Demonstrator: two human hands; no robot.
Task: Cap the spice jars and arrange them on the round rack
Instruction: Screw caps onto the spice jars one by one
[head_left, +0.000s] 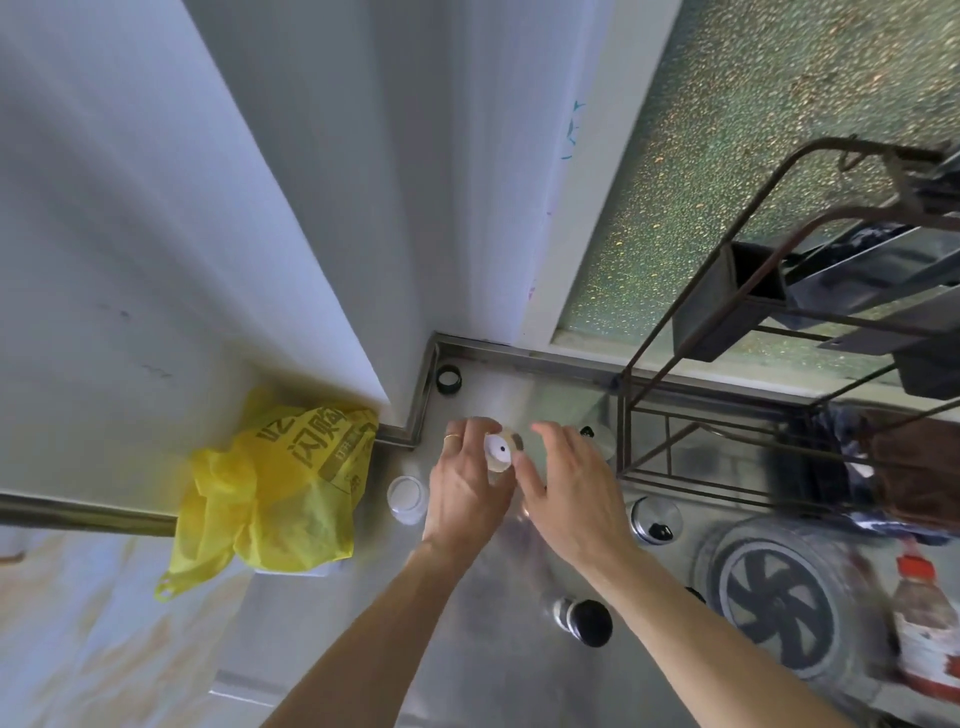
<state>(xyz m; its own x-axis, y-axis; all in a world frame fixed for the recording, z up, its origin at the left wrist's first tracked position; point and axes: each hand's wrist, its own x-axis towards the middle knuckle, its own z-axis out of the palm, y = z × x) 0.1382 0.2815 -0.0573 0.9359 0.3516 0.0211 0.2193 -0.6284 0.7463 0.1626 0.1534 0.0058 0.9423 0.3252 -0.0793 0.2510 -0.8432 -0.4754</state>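
Note:
My left hand (465, 486) grips a clear spice jar (501, 454) with a white insert top, held over the steel counter. My right hand (569, 486) hovers just right of the jar, fingers apart, its thumb near the jar's rim. A loose black cap ring (448, 379) lies in the back corner. An open empty jar (407, 500) stands left of my left hand. A jar with a black cap (584, 622) lies on its side near my forearms. Another jar (655, 519) stands to the right. The round rack (779, 592), clear with a dark fan-shaped centre, sits at the right.
A yellow plastic bag (275, 483) lies on the counter's left edge. A rusty wire shelf (753, 364) with dark holders stands at the back right by the frosted window. A red-capped sauce bottle (924, 618) stands at the far right. A white wall rises behind.

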